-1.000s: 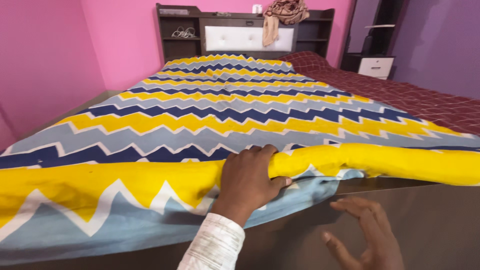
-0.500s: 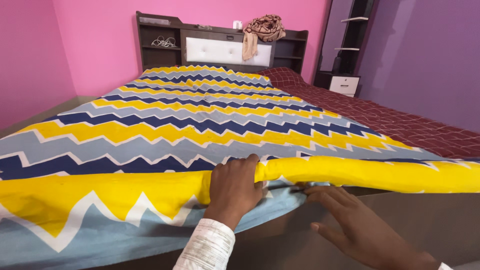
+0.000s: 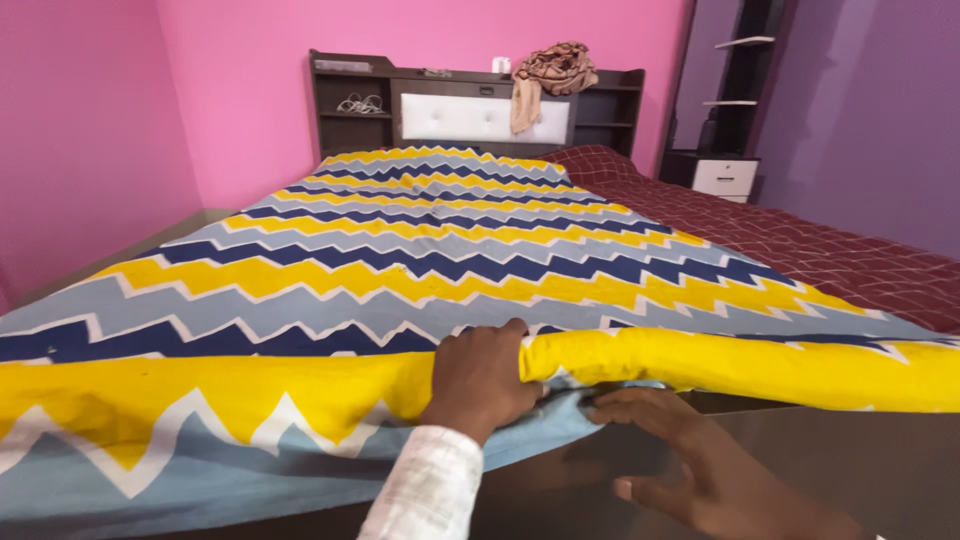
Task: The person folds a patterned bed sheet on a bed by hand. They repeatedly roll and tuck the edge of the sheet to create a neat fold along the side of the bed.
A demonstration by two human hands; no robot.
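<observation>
The zigzag bedsheet point(image 3: 420, 250) lies spread over the bed point(image 3: 800, 450); the left hand point(image 3: 480, 378) clamps its rolled yellow hem at the foot edge; the right hand point(image 3: 690, 465), fingers spread, touches the loose blue underside; the cloth looks soft, light and floppy, best gripped along that hem.

Dark wooden headboard point(image 3: 470, 85) with open shelves at far end of bed, white padded panel point(image 3: 458, 117) in middle. Patterned cloth point(image 3: 548, 72) draped over headboard top, right of centre. Coiled cables point(image 3: 361, 103) in left shelf. Maroon checked sheet point(image 3: 800, 245) along bed's right side. White drawer unit point(image 3: 728, 177) by purple wall point(image 3: 860, 110). Pink wall point(image 3: 240, 90) behind.
</observation>
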